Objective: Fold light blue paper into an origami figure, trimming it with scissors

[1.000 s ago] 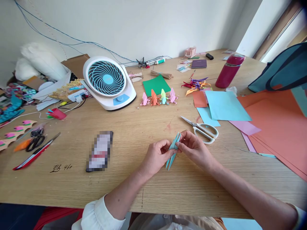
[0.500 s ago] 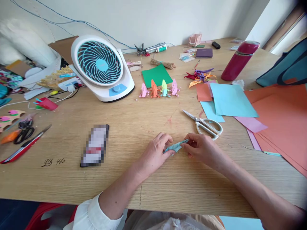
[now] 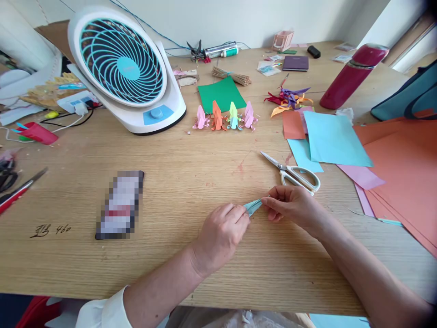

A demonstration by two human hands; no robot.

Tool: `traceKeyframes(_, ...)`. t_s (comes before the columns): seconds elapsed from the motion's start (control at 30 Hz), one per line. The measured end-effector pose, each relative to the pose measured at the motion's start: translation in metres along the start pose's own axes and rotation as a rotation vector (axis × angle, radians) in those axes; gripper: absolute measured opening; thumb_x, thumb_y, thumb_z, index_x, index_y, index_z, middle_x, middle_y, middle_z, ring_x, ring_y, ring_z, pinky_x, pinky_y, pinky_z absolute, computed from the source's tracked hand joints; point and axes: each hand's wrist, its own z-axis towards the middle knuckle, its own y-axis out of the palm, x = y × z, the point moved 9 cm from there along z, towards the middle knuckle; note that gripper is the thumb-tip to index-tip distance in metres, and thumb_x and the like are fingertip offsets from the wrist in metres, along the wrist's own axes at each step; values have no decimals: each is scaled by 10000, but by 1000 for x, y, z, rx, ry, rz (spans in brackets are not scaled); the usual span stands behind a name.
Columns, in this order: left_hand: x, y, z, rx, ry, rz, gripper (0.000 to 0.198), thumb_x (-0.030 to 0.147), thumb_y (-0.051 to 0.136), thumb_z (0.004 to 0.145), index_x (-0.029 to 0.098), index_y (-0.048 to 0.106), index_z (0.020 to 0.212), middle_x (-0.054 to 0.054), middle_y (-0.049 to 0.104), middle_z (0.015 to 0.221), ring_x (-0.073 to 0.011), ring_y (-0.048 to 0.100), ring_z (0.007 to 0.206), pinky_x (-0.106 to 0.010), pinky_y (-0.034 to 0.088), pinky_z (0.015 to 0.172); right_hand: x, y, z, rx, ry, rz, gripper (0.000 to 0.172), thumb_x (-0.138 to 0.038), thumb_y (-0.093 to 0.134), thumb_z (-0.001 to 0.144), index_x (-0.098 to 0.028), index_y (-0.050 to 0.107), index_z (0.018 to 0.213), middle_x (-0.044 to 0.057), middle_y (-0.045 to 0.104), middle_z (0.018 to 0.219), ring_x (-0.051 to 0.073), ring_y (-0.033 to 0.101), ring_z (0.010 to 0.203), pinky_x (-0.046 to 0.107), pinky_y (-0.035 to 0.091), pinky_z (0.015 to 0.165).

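Note:
A light-blue folded paper piece (image 3: 253, 207) is stretched between my two hands, low over the wooden table. My left hand (image 3: 223, 232) is closed over its left end, so that part is hidden. The thumb and fingers of my right hand (image 3: 290, 205) pinch the narrow right tip. White-handled scissors (image 3: 290, 173) lie just beyond my right hand, blades pointing up and left. Farther back stand several small origami figures in a row, among them a pink one (image 3: 201, 117), an orange one (image 3: 217, 117) and a green-and-blue one (image 3: 234, 117).
A white fan (image 3: 128, 68) stands at the back left, a phone (image 3: 120, 205) in front of it. Green paper (image 3: 220, 93) lies behind the figures. To the right are blue sheets (image 3: 337, 139), orange sheets (image 3: 406, 168), a magenta flask (image 3: 353, 77) and a teal bag (image 3: 403, 93).
My left hand has turned over and now covers more of the blue paper's left end. My right hand keeps its pinch. The camera view has shifted slightly, and the table things look moved with it.

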Motion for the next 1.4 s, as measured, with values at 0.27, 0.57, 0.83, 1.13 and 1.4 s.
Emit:
traceKeyframes(0.27,11,-2,-17,-62,133,220,330,144,410,995,79,567,1277,-146,633,1282,-212,583,1005,-357,515,798,-34,12,-10,37,-379,-493,81,-305,699,802,-226,680,811,12,632,679,130,528,565,265,400,497)
traceKeyframes(0.57,10,-1,-18,-82,182,217,352,139,394,1002,44,545,1305,-140,627,1303,-206,561,1028,-332,492,814,-19,4,13,-225,-116,-436,188,-342,614,844,-221,719,747,15,664,632,135,570,530,252,424,453)
traceKeyframes(0.83,4,0,-19,-79,171,174,368,140,343,1014,80,554,1309,-111,621,1321,-201,557,1023,-332,495,797,-5,-3,24,-350,59,-309,189,-376,687,801,-196,718,751,55,726,706,171,665,578,280,558,530)
traceKeyframes(1.13,4,-1,-18,-68,176,187,341,129,414,997,65,560,1300,-125,630,1309,-192,567,1002,-331,497,785,-35,0,16,-190,-145,-747,160,-335,634,814,-218,652,707,-29,583,599,115,498,548,248,357,490)
traceKeyframes(1.4,2,1,-20,-84,176,167,346,147,441,989,82,564,1305,-117,618,1326,-208,573,1025,-341,500,800,-42,10,11,-189,-214,-801,128,-286,624,817,-213,679,726,-22,603,704,110,485,600,258,365,558)
